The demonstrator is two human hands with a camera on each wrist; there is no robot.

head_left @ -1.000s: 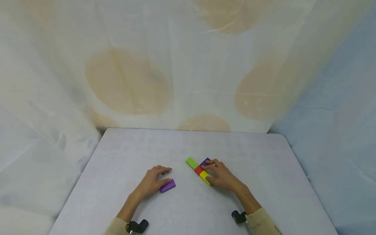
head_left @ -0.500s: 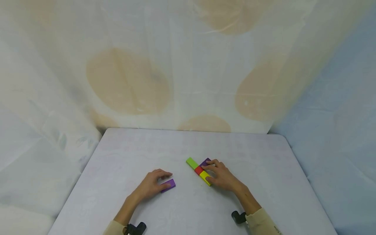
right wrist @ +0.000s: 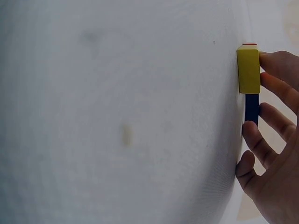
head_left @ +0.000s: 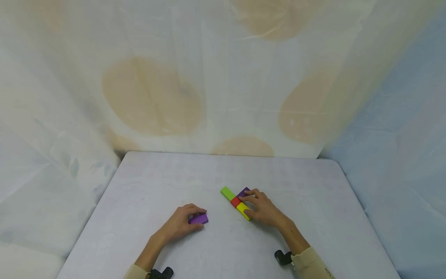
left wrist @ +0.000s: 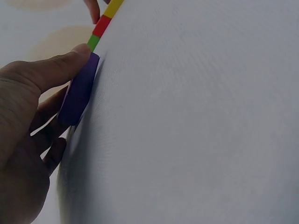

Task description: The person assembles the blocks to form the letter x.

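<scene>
Low in the frame, your left hand (head_left: 181, 223) pinches the purple block (head_left: 199, 219), while your right hand's (head_left: 263, 209) spread fingers apparently steady the block row (head_left: 236, 202).

Head view: from above and behind, looking forward and down across the whole table (head_left: 313, 186), fairly far. Left wrist view: very near, low along the tabletop, facing the purple block (left wrist: 79, 93) and, beyond, the coloured row (left wrist: 103, 23). Right wrist view: equally close, facing the row's yellow end (right wrist: 248, 70). Shared everywhere: that row.
</scene>
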